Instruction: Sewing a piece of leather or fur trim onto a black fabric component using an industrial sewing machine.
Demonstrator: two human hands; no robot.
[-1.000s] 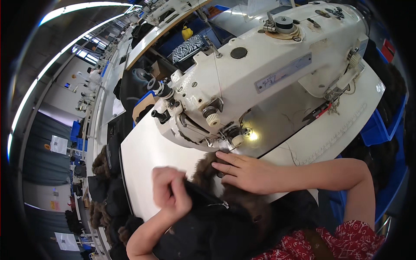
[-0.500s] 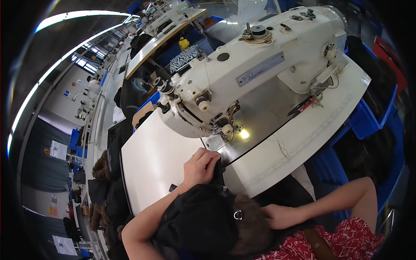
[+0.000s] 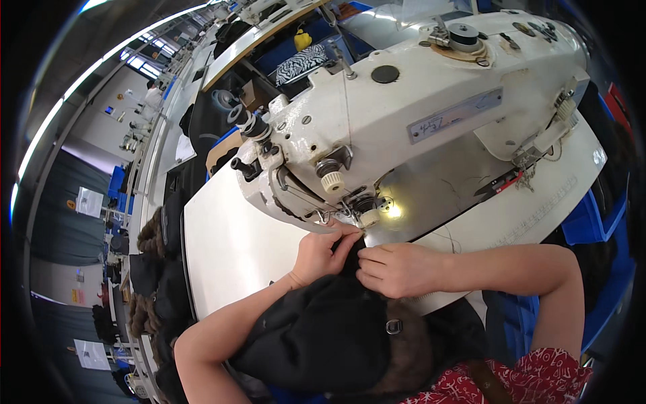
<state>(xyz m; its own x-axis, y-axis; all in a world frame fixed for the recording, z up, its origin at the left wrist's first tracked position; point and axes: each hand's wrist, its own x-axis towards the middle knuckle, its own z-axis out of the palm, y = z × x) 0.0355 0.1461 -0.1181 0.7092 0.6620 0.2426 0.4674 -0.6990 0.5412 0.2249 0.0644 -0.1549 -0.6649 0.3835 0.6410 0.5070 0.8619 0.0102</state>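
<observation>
A white sewing machine (image 3: 377, 111) stands over the table, its small lamp lit beside the needle area. A black fabric piece with fur trim (image 3: 313, 337) lies over the front edge and toward my body. Brown fur trim (image 3: 414, 350) and a metal D-ring (image 3: 393, 326) show on its right side. Close under the machine's needle end, my left hand (image 3: 323, 252) pinches the fabric's far end between thumb and fingers. Beside it, my right hand (image 3: 400, 269) is closed on the same fabric, fingers curled. The fingertips partly hide the fabric edge, and the needle tip cannot be made out.
Red-handled snips (image 3: 508, 183) and loose threads lie on the machine bed and white tabletop (image 3: 232, 242). Blue bins (image 3: 585, 222) stand at the right. Dark fur-trimmed pieces (image 3: 151, 289) are piled at the left. Behind the machine sits a zebra-patterned item (image 3: 301, 64).
My right hand has come up from the fur trim to the fabric beside my left hand. My left hand has shifted closer to the needle area. The view has moved nearer the machine.
</observation>
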